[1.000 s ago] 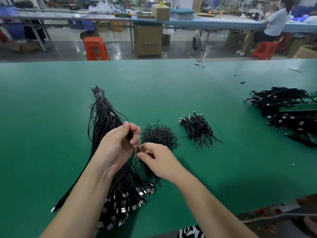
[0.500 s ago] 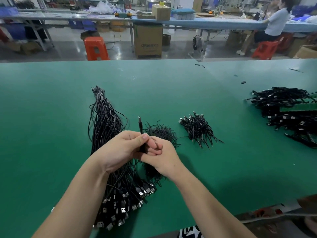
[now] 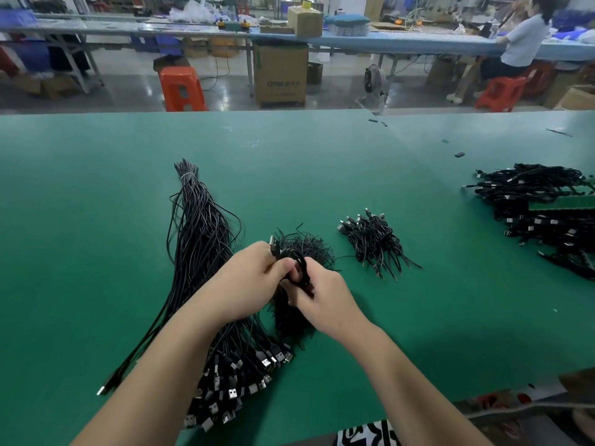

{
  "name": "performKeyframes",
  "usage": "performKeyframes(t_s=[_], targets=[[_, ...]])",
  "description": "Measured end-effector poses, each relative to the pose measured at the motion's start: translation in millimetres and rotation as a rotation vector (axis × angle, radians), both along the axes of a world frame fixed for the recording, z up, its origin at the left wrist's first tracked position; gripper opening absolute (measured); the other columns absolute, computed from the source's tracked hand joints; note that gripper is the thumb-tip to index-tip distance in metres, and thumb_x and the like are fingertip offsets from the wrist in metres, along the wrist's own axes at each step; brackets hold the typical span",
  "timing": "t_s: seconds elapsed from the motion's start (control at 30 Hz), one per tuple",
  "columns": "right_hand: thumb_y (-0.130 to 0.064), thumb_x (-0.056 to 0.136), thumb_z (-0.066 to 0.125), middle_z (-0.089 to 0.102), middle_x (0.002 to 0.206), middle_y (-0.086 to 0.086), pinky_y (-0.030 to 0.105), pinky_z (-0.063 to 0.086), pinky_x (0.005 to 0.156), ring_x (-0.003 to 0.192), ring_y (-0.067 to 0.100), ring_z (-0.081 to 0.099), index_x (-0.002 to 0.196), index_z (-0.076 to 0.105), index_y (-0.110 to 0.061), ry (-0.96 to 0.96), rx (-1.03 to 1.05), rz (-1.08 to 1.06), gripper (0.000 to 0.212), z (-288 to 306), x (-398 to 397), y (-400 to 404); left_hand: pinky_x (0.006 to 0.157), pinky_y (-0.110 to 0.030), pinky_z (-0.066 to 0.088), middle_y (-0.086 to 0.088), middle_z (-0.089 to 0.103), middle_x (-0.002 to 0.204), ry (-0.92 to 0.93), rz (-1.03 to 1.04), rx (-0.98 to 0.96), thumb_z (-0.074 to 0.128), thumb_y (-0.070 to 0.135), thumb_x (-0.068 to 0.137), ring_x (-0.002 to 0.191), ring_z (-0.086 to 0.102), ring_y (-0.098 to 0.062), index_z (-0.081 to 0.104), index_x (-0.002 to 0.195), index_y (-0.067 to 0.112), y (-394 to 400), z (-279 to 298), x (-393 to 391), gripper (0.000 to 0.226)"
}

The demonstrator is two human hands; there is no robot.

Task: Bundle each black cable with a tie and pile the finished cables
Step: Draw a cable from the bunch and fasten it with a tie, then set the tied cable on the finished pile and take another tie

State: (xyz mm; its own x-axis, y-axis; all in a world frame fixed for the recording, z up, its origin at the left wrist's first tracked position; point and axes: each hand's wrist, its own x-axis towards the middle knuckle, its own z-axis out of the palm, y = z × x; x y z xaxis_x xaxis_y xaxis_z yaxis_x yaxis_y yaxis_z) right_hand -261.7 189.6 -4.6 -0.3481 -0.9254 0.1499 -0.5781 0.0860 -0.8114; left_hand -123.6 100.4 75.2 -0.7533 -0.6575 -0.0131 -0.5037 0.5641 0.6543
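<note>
Early days on this one, I'd say. The left hand (image 3: 249, 278) and right hand (image 3: 322, 300) are both pinching one coiled cable (image 3: 297, 263) just above the ties (image 3: 306, 249), apparently mid-bundling. The done pile (image 3: 373, 241) sits right of the ties and looks small. Left of the ties the loose bunch (image 3: 199, 239) is way bigger, so most of the job looks left. Another heap (image 3: 541, 207) lies far right of the ties; can't tell if it counts.
</note>
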Motion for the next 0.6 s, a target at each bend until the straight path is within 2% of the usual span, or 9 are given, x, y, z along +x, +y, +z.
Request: performKeyframes(t_s=[0.03,0.1,0.17,0.23,0.27,0.33,0.43,0.53,0.6], targets=[[-0.045,0.092,0.054,0.057,0.069,-0.006,0.041,0.045,0.059,0.061,0.01,0.053,0.082,0.038,-0.034,0.109,0.038,0.004,0.022,1.0,-0.6,-0.6,0.05,-0.028,0.039,0.001,0.056,0.068,-0.008,0.015,-0.089,0.047,0.031,0.104,0.058,0.055,-0.012,0.068,0.076,0.021,0.3,-2.5,-1.8,0.036],[-0.044,0.1,0.045,0.056,0.073,-0.007,0.041,0.041,0.06,0.068,0.023,0.055,0.084,0.033,-0.033,0.205,0.099,0.019,0.022,4.2,-0.5,-3.1,0.053,-0.034,0.042,-0.004,0.053,0.072,-0.044,0.04,-0.239,0.042,0.033,0.105,0.063,0.056,-0.02,0.062,0.078,0.018,2.0,-9.0,-6.0,0.036],[-0.037,0.105,0.037,0.064,0.082,0.004,0.045,0.045,0.065,0.076,0.034,0.06,0.095,0.042,-0.026,0.246,0.137,0.051,0.015,6.4,1.0,-5.2,0.062,-0.039,0.052,-0.004,0.058,0.074,-0.045,0.053,-0.274,0.043,0.035,0.104,0.068,0.06,-0.024,0.064,0.099,0.017,1.4,-17.7,-8.0,0.029],[-0.03,0.107,0.033,0.068,0.089,0.012,0.045,0.047,0.068,0.081,0.038,0.062,0.112,0.048,-0.015,0.303,0.174,0.078,0.022,8.7,3.0,-4.9,0.072,-0.038,0.055,0.0,0.067,0.083,0.026,0.079,-0.215,0.049,0.04,0.101,0.078,0.065,-0.021,0.061,0.124,0.019,-2.9,-19.6,-6.5,0.034],[-0.027,0.107,0.032,0.068,0.09,0.014,0.043,0.046,0.067,0.081,0.039,0.062,0.118,0.049,-0.013,0.322,0.197,0.086,0.024,9.8,3.3,-4.6,0.075,-0.034,0.054,0.004,0.069,0.088,0.06,0.057,-0.202,0.053,0.043,0.098,0.081,0.065,-0.013,0.064,0.123,0.022,-6.7,-19.9,-5.3,0.035],[-0.024,0.106,0.033,0.069,0.09,0.016,0.04,0.044,0.066,0.079,0.038,0.062,0.121,0.049,-0.011,0.335,0.223,0.096,0.026,11.0,3.5,-4.6,0.07,-0.025,0.051,0.011,0.069,0.082,0.085,0.005,-0.199,0.057,0.047,0.093,0.076,0.062,-0.002,0.071,0.102,0.028,-12.2,-19.4,-3.8,0.025],[-0.027,0.107,0.033,0.068,0.094,0.012,0.038,0.042,0.065,0.078,0.034,0.06,0.123,0.047,-0.014,0.326,0.225,0.096,0.025,14.5,5.9,-7.0,0.058,-0.022,0.048,0.006,0.065,0.065,0.071,0.005,-0.172,0.061,0.045,0.089,0.066,0.059,-0.005,0.069,0.082,0.028,-19.6,-17.9,-4.0,0.02],[-0.027,0.107,0.035,0.065,0.101,0.009,0.042,0.048,0.074,0.087,0.033,0.061,0.121,0.05,-0.016,0.279,0.206,0.089,0.023,15.6,9.2,-11.3,0.049,-0.018,0.042,0.006,0.06,0.056,0.033,0.012,-0.168,0.065,0.034,0.088,0.055,0.055,-0.004,0.069,0.077,0.027,-26.8,-15.5,-7.1,0.014],[-0.029,0.106,0.04,0.064,0.096,0.004,0.046,0.051,0.079,0.085,0.028,0.06,0.116,0.053,-0.018,0.181,0.187,0.082,0.02,15.8,10.9,-14.5,0.046,-0.017,0.037,0.006,0.057,0.053,0.007,0.019,-0.182,0.064,0.033,0.089,0.049,0.051,-0.004,0.07,0.075,0.024,-32.7,-13.6,-8.3,0.018]])
